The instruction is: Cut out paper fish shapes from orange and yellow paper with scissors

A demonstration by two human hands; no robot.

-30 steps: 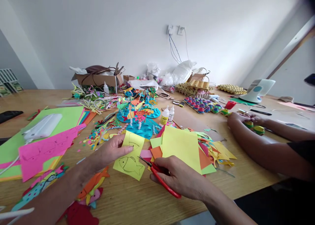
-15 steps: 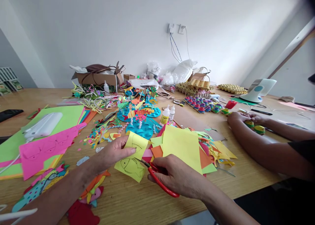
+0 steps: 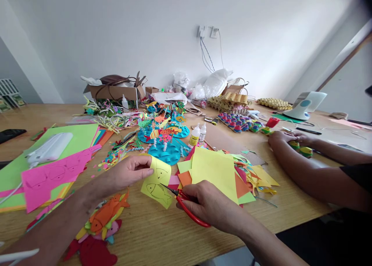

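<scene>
Shifted slightly leftward, the left hand (image 3: 135, 171) pinches a fish-marked yellow paper strip (image 3: 158, 177) above the wooden table (image 3: 157, 239); the right hand (image 3: 206, 204) clasps red-handled metal scissors (image 3: 192, 216), blades (image 3: 169, 188) overlapping its edge; cutting seems underway; the next snip likely needs steadiness.

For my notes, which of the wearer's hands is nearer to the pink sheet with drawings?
Left. The left hand, holding yellow paper, is right of the pink sheet; the right hand, with red-handled scissors, is farther right.
</scene>
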